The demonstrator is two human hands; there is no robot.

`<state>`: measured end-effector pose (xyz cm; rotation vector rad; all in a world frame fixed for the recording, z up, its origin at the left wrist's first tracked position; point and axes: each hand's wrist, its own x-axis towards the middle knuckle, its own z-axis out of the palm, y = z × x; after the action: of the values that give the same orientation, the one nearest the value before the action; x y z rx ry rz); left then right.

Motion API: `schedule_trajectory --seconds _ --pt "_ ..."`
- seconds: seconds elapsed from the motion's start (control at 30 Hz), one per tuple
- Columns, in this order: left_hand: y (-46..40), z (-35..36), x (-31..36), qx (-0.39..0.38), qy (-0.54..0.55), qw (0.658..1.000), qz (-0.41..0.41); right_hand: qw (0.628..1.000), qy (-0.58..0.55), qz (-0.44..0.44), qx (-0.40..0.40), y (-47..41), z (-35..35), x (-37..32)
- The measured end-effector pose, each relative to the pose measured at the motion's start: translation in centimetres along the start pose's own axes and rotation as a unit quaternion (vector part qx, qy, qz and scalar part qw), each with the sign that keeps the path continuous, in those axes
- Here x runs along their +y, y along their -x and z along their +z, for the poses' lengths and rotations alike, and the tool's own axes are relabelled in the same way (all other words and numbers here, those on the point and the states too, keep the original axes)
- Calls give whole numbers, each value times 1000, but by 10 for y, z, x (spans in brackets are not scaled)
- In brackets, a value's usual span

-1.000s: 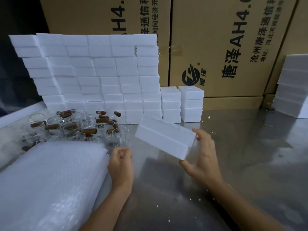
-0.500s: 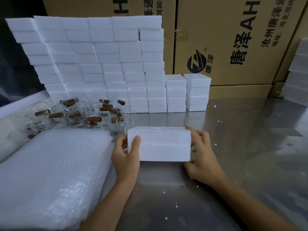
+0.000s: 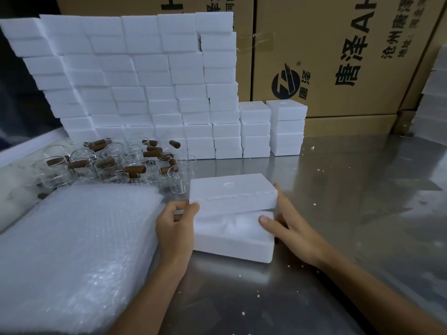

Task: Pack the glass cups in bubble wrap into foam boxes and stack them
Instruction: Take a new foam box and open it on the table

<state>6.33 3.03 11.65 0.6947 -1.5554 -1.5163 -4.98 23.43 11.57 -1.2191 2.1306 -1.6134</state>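
Foam box [image 3: 233,235] on the steel table [image 3: 338,189], beside the bubble wrap [image 3: 72,250]: my left hand [image 3: 175,228] pinches the lid [image 3: 232,193], my right hand [image 3: 290,228] braces the base with straight fingers. Lift the lid evenly, gently; foam likely crumbles. Glass cups [image 3: 108,165] wait behind, near.

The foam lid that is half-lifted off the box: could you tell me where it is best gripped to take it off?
Probably by its two short ends. The foam lid is a flat slab, raised at the front; the left hand already pinches its left end. The right hand steadies the box base.
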Motion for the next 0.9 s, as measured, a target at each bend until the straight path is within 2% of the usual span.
schedule_trajectory --seconds 0.1,0.27,0.4,0.6,0.73,0.9 --pt "0 -3 5 -20 22 1000 -10 999 -37 4 6 -1 0 -2" --pt "0 -10 10 -65 8 997 -41 999 27 13 37 0 2 -1" --pt "-5 -14 9 -114 -46 990 -69 997 39 64 16 -3 -1 5" --pt "-8 -13 3 -89 -151 983 -44 991 58 101 63 -7 -1 6" --pt "-10 -13 -1 -65 -145 986 -46 979 92 112 145 -11 1 8" --pt "-12 -12 -1 -47 -128 990 -43 971 95 133 174 -21 3 12"
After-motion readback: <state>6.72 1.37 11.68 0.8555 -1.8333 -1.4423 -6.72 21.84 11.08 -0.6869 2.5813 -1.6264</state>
